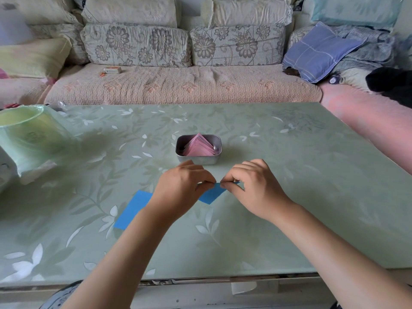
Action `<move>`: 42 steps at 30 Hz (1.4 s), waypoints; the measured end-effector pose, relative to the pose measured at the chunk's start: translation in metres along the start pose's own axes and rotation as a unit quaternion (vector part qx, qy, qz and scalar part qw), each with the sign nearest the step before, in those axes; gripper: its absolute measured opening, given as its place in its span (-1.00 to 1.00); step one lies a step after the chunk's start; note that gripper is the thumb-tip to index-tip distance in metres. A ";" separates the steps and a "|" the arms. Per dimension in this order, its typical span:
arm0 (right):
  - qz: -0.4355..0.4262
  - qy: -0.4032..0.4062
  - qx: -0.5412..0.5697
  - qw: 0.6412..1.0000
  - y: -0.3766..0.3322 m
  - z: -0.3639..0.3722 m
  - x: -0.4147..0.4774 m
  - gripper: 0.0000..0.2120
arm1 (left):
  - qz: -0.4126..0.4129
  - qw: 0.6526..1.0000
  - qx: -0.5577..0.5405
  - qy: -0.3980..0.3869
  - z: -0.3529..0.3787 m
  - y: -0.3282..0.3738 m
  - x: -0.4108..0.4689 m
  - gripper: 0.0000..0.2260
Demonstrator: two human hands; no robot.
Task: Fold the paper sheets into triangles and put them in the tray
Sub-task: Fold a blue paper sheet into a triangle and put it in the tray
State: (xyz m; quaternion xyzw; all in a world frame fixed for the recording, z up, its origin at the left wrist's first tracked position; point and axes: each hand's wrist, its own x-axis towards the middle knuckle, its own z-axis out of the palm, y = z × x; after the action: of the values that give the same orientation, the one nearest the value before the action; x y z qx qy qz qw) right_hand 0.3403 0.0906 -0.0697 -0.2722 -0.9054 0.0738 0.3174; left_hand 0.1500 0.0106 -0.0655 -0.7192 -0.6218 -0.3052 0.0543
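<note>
**Two hands on one blue paper (211, 194)**

Both hands are close together, with their fingertips almost touching. The left hand (180, 186) and the right hand (254, 186) each pinch the top edge of the blue paper with curled fingers and thumb. The paper sits between the hands and just below the fingers, low over the tabletop (289, 197). Its top edge runs side to side, from one hand to the other. One sharp corner points down, toward the person. The left hand hides part of it.

The tray (200, 161) sits in the middle of the tabletop, just past the hands. Pink triangles (198, 147) are packed inside it, with their tips pointing away from the person.

A second blue sheet (133, 210) lies flat beside the left wrist, partly under the arm. Its long side runs from near left to far right. I cannot tell if it touches the paper in the hands.
</note>
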 end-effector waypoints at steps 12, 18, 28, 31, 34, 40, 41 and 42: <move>0.059 0.067 -0.002 0.996 0.006 0.001 -0.002 -0.88 | -0.213 0.974 -0.077 0.002 0.000 -0.017 0.005 -0.93; -0.010 -0.024 0.003 1.000 -0.004 0.008 -0.006 -0.48 | -0.448 0.800 -0.399 -0.014 0.004 -0.001 0.011 -0.88; 0.032 0.049 0.086 0.995 -0.002 0.008 0.000 -0.95 | -0.397 0.758 -0.505 -0.117 -0.001 0.005 0.008 -0.76; 0.086 0.024 0.158 0.983 0.001 0.007 -0.002 -0.96 | -0.382 0.773 -0.496 -0.106 -0.004 0.000 0.009 -0.77; 0.176 0.010 0.227 0.958 0.003 0.007 -0.001 -0.84 | -0.368 0.775 -0.500 -0.121 -0.006 -0.001 0.008 -0.77; 0.246 -0.002 0.296 0.923 0.006 0.007 0.001 -0.86 | -0.350 0.802 -0.468 -0.125 -0.001 0.003 0.007 -0.80; 0.246 -0.005 0.296 0.923 0.006 0.007 0.001 -0.86 | -0.350 0.803 -0.467 -0.118 -0.001 0.004 0.007 -0.80; 0.247 -0.009 0.295 0.923 0.006 0.007 0.002 -0.86 | -0.352 0.805 -0.465 -0.111 -0.001 0.004 0.007 -0.79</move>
State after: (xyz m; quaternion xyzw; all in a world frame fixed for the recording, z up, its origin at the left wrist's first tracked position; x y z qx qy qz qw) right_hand 0.3376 0.0968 -0.0762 -0.3806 -0.7498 0.4159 0.3464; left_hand 0.1535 0.0154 -0.0599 -0.4195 -0.6178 -0.4742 -0.4664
